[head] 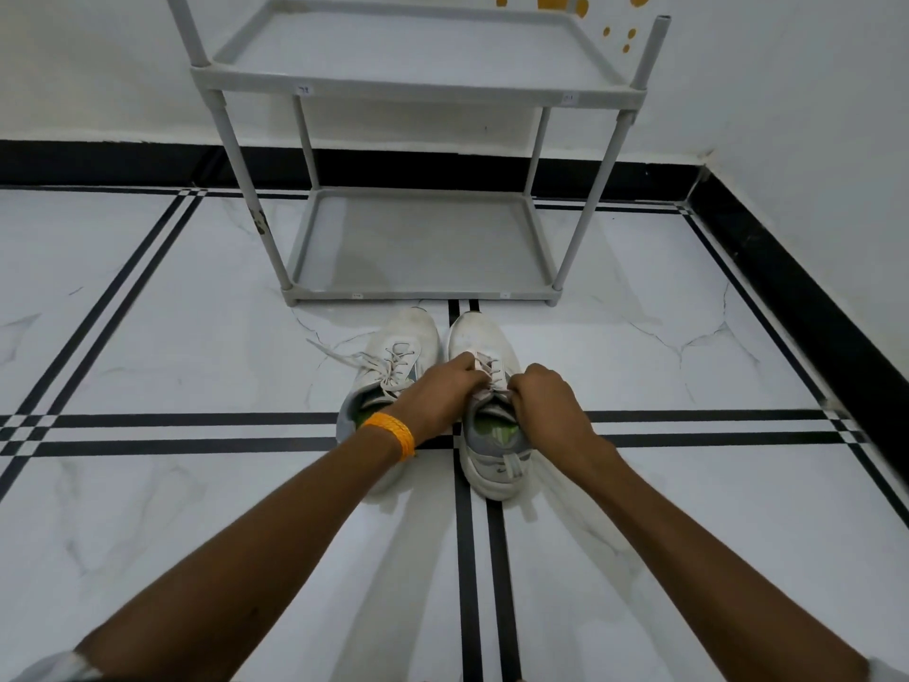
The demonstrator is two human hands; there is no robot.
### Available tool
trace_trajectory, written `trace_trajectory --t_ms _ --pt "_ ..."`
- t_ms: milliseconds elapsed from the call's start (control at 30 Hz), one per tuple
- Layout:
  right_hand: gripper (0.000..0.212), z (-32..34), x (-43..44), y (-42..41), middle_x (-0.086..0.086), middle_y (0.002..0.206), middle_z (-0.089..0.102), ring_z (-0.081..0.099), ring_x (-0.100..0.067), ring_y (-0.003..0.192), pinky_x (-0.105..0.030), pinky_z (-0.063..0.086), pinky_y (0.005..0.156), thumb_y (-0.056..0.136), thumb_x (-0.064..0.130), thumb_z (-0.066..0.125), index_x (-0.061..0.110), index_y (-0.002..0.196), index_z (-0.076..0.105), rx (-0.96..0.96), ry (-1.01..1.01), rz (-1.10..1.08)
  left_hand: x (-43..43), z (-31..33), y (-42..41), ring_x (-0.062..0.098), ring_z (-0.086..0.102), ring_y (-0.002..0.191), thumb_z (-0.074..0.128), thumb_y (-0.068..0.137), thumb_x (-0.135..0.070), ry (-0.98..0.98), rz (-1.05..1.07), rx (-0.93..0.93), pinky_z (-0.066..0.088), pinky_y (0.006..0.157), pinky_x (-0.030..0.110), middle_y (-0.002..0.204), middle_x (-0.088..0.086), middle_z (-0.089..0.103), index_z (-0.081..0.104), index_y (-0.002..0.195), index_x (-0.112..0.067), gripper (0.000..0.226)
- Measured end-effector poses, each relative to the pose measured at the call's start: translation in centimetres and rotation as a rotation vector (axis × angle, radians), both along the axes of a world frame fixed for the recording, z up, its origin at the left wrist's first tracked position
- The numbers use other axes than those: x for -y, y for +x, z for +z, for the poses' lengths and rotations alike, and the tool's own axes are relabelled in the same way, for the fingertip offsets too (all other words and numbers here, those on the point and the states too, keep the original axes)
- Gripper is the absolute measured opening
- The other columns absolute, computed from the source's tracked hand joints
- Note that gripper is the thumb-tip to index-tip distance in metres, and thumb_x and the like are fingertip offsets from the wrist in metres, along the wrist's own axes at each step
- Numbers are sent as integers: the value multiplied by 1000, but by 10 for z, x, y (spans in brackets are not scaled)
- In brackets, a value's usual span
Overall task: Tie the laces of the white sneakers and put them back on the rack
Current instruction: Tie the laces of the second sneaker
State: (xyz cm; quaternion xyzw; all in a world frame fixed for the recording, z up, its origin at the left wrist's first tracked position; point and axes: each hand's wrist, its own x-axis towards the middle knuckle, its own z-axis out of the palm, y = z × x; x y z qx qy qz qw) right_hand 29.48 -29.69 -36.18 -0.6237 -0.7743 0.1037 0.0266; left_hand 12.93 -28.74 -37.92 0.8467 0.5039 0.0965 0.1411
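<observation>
Head view: I'm seeing the tying step under way on the right sneaker point(484, 411). Left hand point(438, 393) and right hand point(546, 401) are both pinching its laces point(487, 369) over the tongue, fingers curled tight. Left sneaker point(393, 366) is sitting just beside it on the floor point(147, 337), laces loose and trailing left. Next, I reckon: pulling the knot snug, then doing the other shoe. Both are white, scuffed, grey collars, just in front of the rack point(418, 243), whose shelves are bare.
</observation>
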Motion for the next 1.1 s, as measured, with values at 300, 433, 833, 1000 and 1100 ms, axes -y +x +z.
trace_trajectory --t_ms 300,433,833,1000,1100 --pt "17 1 11 -2 -13 104 57 59 -28 88 -29 36 68 88 11 62 7 104 58 -3 59 52 10 -2 10 40 63 89 43 93 1 78 59 -220 44 65 42 121 18 49 40 125 -3 33" --pt "20 4 10 -2 -12 102 61 60 -28 88 -29 36 67 89 18 62 9 105 55 28 78 94 -1 7 11 40 61 88 42 91 -4 -162 237 -18 40 65 41 102 25 63 41 113 -1 22" --pt "25 1 11 7 -15 110 59 58 -29 99 -26 35 74 92 15 58 6 116 59 -4 67 137 -1 -3 19 27 58 61 46 84 -68 -118 536 184 39 56 29 53 2 54 54 51 -16 62" --pt "23 0 7 10 -15 108 59 58 -29 97 -28 37 74 88 12 63 5 110 60 10 45 147 -3 0 25 34 65 87 48 93 -48 -45 483 115 48 71 35 89 15 72 69 79 -12 44" --pt "33 0 5 17 -13 105 61 57 -27 95 -32 44 78 79 20 75 7 105 61 13 46 140 -8 2 22 33 65 82 46 96 -45 55 420 61 47 67 35 85 15 71 67 75 -10 46"
